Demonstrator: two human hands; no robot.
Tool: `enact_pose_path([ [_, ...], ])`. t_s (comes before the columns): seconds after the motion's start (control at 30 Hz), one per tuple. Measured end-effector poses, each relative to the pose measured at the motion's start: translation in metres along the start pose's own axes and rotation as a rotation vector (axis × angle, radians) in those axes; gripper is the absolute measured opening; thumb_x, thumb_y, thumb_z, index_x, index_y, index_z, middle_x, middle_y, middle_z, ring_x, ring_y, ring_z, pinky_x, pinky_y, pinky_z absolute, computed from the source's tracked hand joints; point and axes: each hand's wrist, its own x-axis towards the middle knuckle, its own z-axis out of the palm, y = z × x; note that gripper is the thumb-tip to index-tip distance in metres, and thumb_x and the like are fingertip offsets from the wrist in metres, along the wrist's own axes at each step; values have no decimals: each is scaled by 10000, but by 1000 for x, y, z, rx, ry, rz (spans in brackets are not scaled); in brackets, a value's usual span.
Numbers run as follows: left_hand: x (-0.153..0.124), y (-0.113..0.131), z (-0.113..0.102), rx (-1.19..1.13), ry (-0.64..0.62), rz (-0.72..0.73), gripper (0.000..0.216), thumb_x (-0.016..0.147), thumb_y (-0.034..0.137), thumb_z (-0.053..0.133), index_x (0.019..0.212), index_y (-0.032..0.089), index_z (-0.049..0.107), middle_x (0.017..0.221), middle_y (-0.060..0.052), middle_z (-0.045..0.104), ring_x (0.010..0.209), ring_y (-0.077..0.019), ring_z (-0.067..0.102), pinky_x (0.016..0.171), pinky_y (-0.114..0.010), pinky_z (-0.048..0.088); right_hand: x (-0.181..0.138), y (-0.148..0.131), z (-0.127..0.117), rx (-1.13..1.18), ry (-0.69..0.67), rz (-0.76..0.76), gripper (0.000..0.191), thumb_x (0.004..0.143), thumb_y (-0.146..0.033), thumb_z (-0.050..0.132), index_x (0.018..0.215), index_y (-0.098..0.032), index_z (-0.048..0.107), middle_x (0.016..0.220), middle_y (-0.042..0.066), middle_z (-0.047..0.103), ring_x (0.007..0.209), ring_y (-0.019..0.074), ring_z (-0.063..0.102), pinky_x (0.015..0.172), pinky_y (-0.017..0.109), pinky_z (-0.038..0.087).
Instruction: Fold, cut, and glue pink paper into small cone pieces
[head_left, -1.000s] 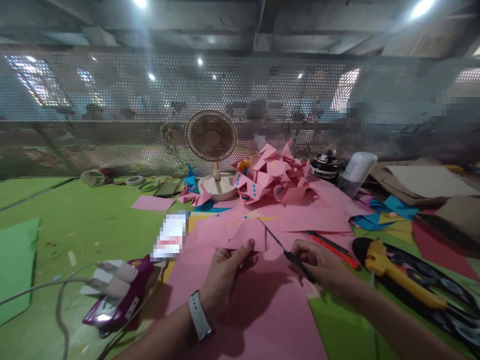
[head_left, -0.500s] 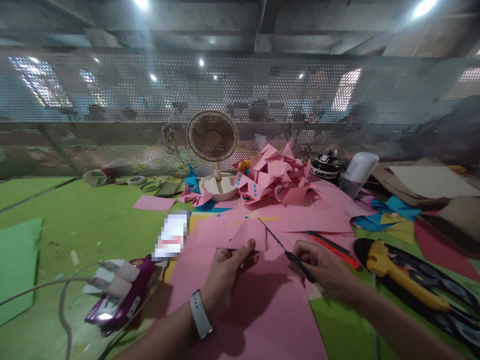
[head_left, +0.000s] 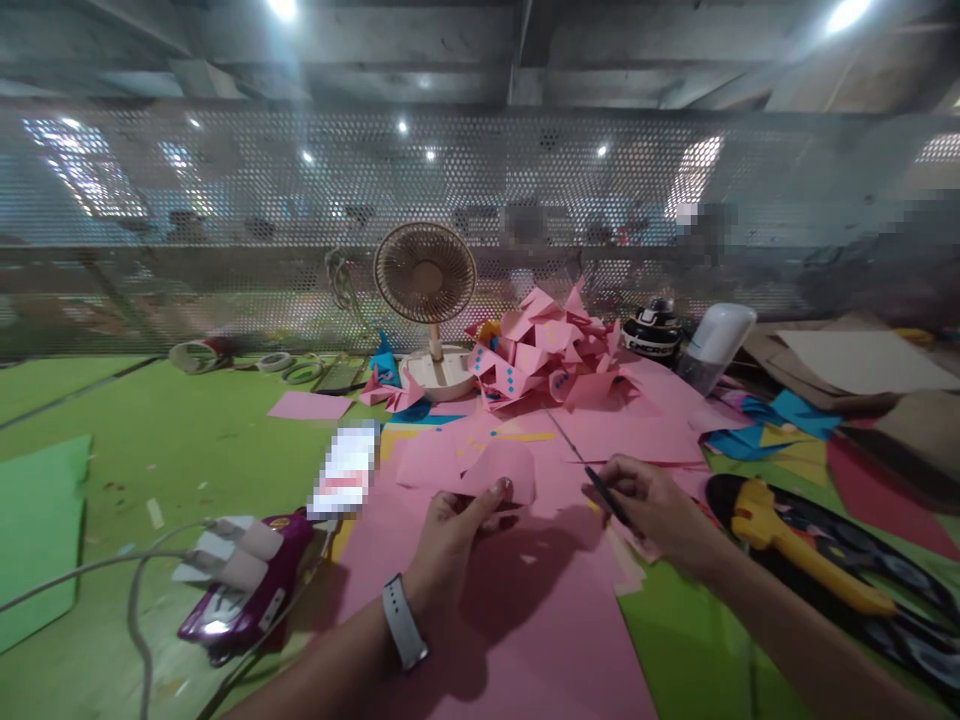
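Note:
My left hand (head_left: 450, 540), with a grey watch at the wrist, pinches a small folded piece of pink paper (head_left: 504, 471) just above a large pink sheet (head_left: 525, 620) on the green table. To the right of it, my right hand (head_left: 652, 505) is closed round the black handles of a pair of scissors (head_left: 585, 465). Their thin blades point up and left, away from the pink piece. A heap of folded pink paper shapes (head_left: 547, 350) with blue dots lies behind.
A small desk fan (head_left: 425, 290) stands at the back centre before a perforated metal screen. A purple glue gun (head_left: 240, 590) with a cable lies at the left. At the right lie a yellow-handled tool (head_left: 795, 550), a white bottle (head_left: 716, 345) and cardboard. Tape rolls (head_left: 225, 357) sit far left.
My right hand has lifted and moved right with the scissors, so the blades are now clear of the pink piece. My left hand has kept its hold on the piece.

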Motion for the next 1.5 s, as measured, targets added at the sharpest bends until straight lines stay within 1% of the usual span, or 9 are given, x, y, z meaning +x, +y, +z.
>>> enact_pose_path([
  [0.17, 0, 1, -5, 123, -25, 69, 225, 669, 322, 741, 635, 102, 709, 611, -60, 666, 623, -152, 635, 667, -259, 514, 15, 15, -38, -590, 218, -68, 300, 737, -514, 565, 724, -215, 582, 656, -1, 627, 524, 132, 531, 460, 223, 314],
  [0.37, -5, 4, -6, 252, -294, 166, 212, 760, 306, 646, 680, 112, 674, 658, -45, 644, 647, -138, 588, 660, -261, 493, 27, 28, -63, -1050, 294, -44, 295, 745, -496, 527, 675, -237, 648, 757, 49, 655, 664, 193, 588, 507, 259, 291],
  [0.67, -5, 12, -13, 438, -413, 359, 168, 799, 243, 518, 787, 120, 632, 726, -48, 641, 682, -158, 574, 650, -264, 449, 33, 37, -72, -897, 109, 96, 277, 693, -471, 578, 640, -211, 659, 650, 24, 677, 601, 165, 590, 486, 242, 283],
  [0.77, -7, 27, -16, 632, -474, 462, 189, 788, 211, 439, 793, 127, 609, 731, -41, 625, 648, -150, 548, 616, -260, 427, 31, 30, -73, -848, 186, 41, 282, 711, -461, 560, 672, -205, 671, 684, 31, 679, 626, 172, 590, 505, 245, 323],
  [0.97, -21, 60, -3, 1616, -484, 785, 80, 667, 180, 471, 592, 168, 495, 607, -29, 535, 601, -166, 481, 607, -300, 354, 9, 1, -50, -504, 635, -601, 320, 804, -308, 489, 1076, -181, 599, 895, 75, 629, 741, 181, 581, 711, 315, 469],
  [1.03, -24, 62, 0, 1831, -475, 836, 57, 641, 166, 474, 586, 175, 484, 593, -27, 525, 589, -166, 467, 600, -307, 335, -6, -7, -38, -459, 577, -843, 402, 790, -264, 513, 1187, -207, 537, 1069, 108, 584, 932, 231, 568, 810, 375, 470],
  [1.17, -27, 58, 1, 1978, -469, 862, 69, 632, 145, 466, 580, 177, 497, 611, -35, 529, 600, -167, 459, 597, -314, 321, -29, -17, -14, -629, 203, -1058, 487, 782, -293, 574, 1261, -273, 493, 1368, 89, 403, 1224, 293, 395, 985, 464, 373],
  [1.33, -26, 57, 2, 1950, -484, 888, 91, 648, 151, 499, 560, 173, 502, 634, -40, 518, 643, -172, 457, 649, -322, 345, -24, -13, 1, -737, 51, -1052, 154, 831, -262, 577, 958, -232, 659, 1340, 71, 465, 1270, 255, 347, 1029, 443, 327],
  [1.5, -16, 68, -8, 1784, -547, 887, 72, 711, 164, 529, 671, 172, 589, 702, -33, 539, 720, -174, 483, 760, -335, 372, -8, 1, 1, -644, 11, -941, 104, 844, -272, 569, 836, -209, 652, 1260, 80, 533, 1230, 241, 404, 1022, 470, 321],
])
